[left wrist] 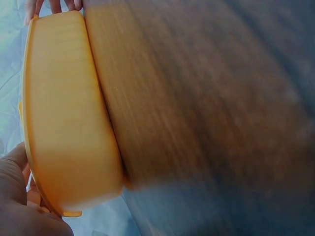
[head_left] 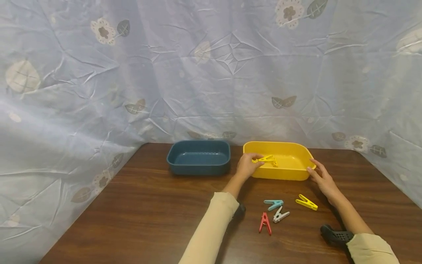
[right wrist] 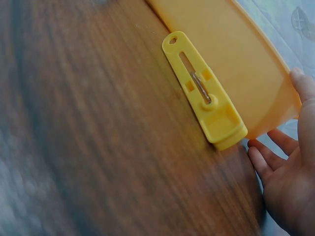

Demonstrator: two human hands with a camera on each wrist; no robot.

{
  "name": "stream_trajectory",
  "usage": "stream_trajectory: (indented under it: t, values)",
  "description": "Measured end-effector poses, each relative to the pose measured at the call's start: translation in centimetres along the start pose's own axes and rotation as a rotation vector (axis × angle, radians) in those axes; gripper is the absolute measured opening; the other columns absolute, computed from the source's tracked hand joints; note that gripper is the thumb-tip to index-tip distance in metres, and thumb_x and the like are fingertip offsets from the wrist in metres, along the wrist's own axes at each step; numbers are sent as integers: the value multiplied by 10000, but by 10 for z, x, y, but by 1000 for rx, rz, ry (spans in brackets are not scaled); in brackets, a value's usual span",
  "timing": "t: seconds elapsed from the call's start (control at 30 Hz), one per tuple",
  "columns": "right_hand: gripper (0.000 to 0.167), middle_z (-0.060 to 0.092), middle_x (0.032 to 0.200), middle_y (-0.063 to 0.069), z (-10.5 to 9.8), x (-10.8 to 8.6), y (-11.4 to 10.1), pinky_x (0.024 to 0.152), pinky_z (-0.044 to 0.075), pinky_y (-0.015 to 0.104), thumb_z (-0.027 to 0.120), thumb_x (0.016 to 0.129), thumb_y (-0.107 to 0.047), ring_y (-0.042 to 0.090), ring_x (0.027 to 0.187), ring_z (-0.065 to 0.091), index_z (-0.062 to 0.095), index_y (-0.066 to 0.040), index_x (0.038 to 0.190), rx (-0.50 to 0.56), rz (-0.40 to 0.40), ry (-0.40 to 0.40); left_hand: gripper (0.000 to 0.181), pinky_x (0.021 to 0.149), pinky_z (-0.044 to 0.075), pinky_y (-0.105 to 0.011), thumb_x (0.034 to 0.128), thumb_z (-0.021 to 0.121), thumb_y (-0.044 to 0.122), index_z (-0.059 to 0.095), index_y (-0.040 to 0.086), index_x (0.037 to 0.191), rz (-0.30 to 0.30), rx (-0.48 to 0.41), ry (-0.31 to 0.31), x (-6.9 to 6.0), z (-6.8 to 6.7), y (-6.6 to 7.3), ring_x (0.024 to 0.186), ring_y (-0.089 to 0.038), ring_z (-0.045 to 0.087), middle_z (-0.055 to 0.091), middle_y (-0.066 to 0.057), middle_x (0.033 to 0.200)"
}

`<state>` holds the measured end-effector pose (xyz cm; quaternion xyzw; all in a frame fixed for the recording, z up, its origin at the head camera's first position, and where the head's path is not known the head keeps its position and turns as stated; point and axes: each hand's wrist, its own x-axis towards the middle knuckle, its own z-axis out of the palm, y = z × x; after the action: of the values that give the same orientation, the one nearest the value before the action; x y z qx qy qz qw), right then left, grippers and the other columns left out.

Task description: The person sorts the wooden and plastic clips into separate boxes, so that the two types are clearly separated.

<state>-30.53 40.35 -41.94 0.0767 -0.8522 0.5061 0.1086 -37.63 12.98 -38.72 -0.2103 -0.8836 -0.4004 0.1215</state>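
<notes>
My left hand (head_left: 248,165) is at the left front corner of a yellow bin (head_left: 280,175). Thumb and fingertips pinch one end of a yellow clothespin (head_left: 269,160), which reaches over the bin's inside. The left wrist view shows that hand (left wrist: 29,206) by the rim, the clothespin mostly hidden behind the wall. At the bin's right end my right hand (head_left: 324,181) touches the rim with fairly straight, spread fingers. Another yellow clothespin (head_left: 306,202) lies on the table in front of the bin, seen large in the right wrist view.
To the left of the yellow bin stands a dark blue bin (head_left: 199,169). Nearer on the wooden table (head_left: 148,212) lie a light blue clothespin (head_left: 274,204), a white clothespin (head_left: 280,215) and a red clothespin (head_left: 265,223). A patterned curtain (head_left: 214,91) hangs behind.
</notes>
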Motion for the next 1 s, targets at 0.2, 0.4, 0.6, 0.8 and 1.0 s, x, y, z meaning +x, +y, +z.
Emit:
stream_trajectory:
  t: [0.2,0.4,0.6,0.8,1.0]
  values:
    - [610,222,1355,388,-1,0,1,876,442,309,373,998,-322,450,1185,326,86,-49,1462,-3,-8,-1,238,780,451,-250,830,695,233,709,164,1057,0,-7,-1,1,0,1,991,-161,569,657,48,1021]
    - [605,237,1357,376,-1,1,1,812,427,172,369,999,-324,443,1173,338,90,-55,1463,2,-18,1,283,772,444,-243,836,690,242,686,162,1108,7,-12,-11,2,-1,0,1011,-168,546,637,37,1070]
    - [610,209,1361,393,0,-1,0,798,422,157,365,999,-329,465,1178,333,80,-52,1462,15,-12,-7,297,753,446,-246,836,689,251,677,177,1124,8,-9,-19,1,-1,-1,1009,-160,540,621,32,1092]
    - [608,207,1363,391,1,-2,1,769,395,117,367,999,-324,468,1176,323,85,-47,1460,29,-18,-5,268,767,445,-263,845,677,261,687,186,1102,10,-10,-24,-1,-2,-1,1012,-170,537,614,21,1092]
    - [606,212,1361,390,1,-2,0,771,401,109,371,999,-318,433,1164,349,90,-45,1461,21,-21,-2,269,822,435,-285,869,651,234,676,135,1118,77,-70,-63,-2,-6,-3,1043,-216,530,604,-21,1126]
